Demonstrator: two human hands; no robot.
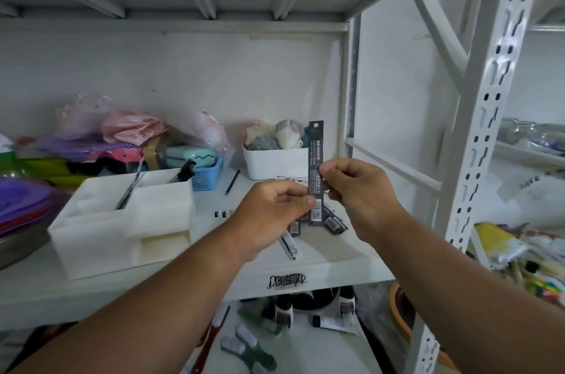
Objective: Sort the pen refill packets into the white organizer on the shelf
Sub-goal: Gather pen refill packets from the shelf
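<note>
Above the shelf (305,269), near the middle of view: one dark pen refill packet (315,172) held upright, pinched low down by the left hand (275,205) and at mid-length by the right hand (357,187), both grips closed on the packet with thumb and fingertips. White organizer (122,220) off toward 9 o'clock of the hands, well apart, with a few dark items already standing in its rear compartments. More refill packets (333,220) lying on the shelf just under and behind the hands, toward 6 o'clock of the held one. Likely trouble: a thin, slick sleeve slipping from a light pinch once one hand lets go, then dropping onto the loose pile or over the shelf edge to the cluttered level below. Also possible: wrong compartment chosen, since printed label too small to read here. Narrow slots, too, so a tilted packet catching on a divider rather than sliding in.
</note>
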